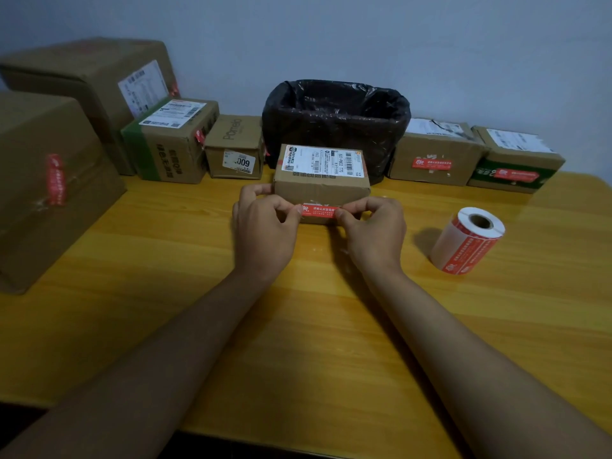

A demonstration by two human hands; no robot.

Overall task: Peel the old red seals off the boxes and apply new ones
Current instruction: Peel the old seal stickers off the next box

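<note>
Yellow wooden desk against a grey wall. Left hand and right hand each pinch one end of a red seal, stretched across the near face of the small box. Uneven tension could lay it crooked or wrinkled. Seal roll waits right.

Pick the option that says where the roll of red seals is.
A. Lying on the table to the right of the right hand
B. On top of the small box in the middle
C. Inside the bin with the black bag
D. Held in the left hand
A: the roll of red seals lies on the table, right of the right hand, which pinches a red seal with the left hand.
</note>
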